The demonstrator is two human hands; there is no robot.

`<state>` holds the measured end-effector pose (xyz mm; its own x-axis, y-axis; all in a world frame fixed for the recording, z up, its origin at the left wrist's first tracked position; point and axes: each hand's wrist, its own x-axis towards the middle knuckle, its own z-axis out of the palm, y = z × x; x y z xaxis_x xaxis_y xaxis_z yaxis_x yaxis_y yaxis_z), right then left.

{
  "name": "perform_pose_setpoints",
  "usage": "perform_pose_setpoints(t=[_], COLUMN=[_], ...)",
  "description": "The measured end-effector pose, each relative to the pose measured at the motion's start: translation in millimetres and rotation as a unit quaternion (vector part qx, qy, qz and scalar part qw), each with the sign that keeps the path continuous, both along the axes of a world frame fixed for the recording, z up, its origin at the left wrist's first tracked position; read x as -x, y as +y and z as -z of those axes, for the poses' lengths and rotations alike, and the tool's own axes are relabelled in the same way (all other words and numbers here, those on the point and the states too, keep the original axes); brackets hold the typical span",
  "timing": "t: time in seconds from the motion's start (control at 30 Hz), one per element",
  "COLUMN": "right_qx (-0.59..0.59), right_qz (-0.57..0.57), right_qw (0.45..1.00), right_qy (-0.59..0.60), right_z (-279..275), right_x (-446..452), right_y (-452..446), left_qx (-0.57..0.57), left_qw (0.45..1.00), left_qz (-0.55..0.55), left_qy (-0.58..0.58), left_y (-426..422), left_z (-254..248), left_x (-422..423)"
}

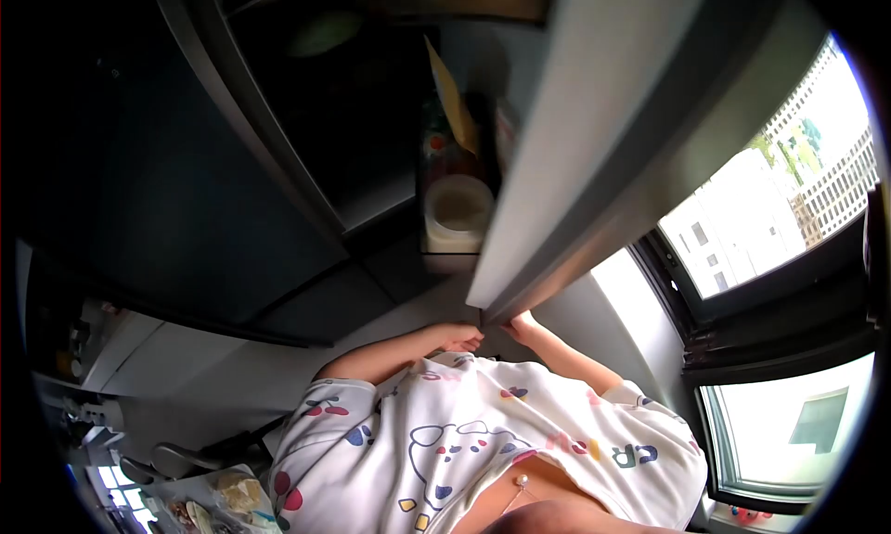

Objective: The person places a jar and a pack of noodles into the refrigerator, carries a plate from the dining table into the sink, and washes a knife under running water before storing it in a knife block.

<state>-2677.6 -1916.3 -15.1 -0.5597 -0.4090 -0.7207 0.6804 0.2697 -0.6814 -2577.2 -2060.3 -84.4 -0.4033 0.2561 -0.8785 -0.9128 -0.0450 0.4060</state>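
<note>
A tall grey door (566, 144) stands ajar and runs down toward my body. Its lower end meets my right hand (522, 327), whose fingers are closed on the edge and partly hidden behind it. Just left of that edge is my left hand (459, 337), its fingers curled in a loose fist in front of my chest, with nothing visible in them. Beyond the hands, left of the door, a dark compartment holds a round pale container (458, 205). Behind the container rises a yellowish flat item (452, 98), slightly blurred.
A large dark panel (186, 181) with a metallic edge fills the left side. On the right are bright windows (742, 228) with dark frames (780, 353). Bagged items (237, 492) lie at the lower left, near a curved dark chair-like object (186, 458).
</note>
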Motion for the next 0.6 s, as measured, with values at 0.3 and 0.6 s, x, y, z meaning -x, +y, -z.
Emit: perform_pose_setpoints(t=[0.3,0.6], right_qx=[0.03,0.149], right_qz=[0.07,0.133], right_qw=[0.92,0.862], right_qy=[0.384,0.466], right_z=[-86.4,-142.7], right_x=[33.8,184.1], right_y=[-31.0,-109.7], left_qx=[-0.002,0.292], left_qw=[0.886,0.623], left_qz=[-0.333,-0.53], left_qy=[0.322,0.496], left_y=[74.4,-14.5], left_z=[-89.8,-220.6], left_x=[47.9,225.9])
